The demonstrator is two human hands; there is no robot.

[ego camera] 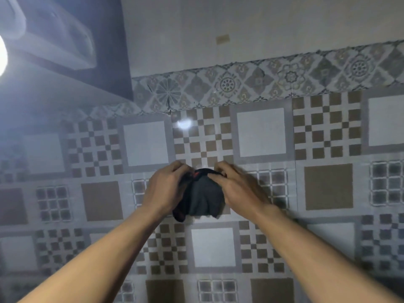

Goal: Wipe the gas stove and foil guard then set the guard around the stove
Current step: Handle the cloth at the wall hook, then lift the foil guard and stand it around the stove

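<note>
At the centre of the frame, a dark cloth (203,197) with a bit of red at its edge hangs bunched between both hands, in front of a patterned tiled wall (262,132). The left grip (166,189) curls round its upper left side; the right grip (238,189) pinches its top edge. A bright light (2,53) glares at the upper left.

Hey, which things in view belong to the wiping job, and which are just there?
Job: dark cloth, gripped by left hand and right hand.
Just there: patterned wall tiles, bright lamp, blurred boxy fixture.
</note>
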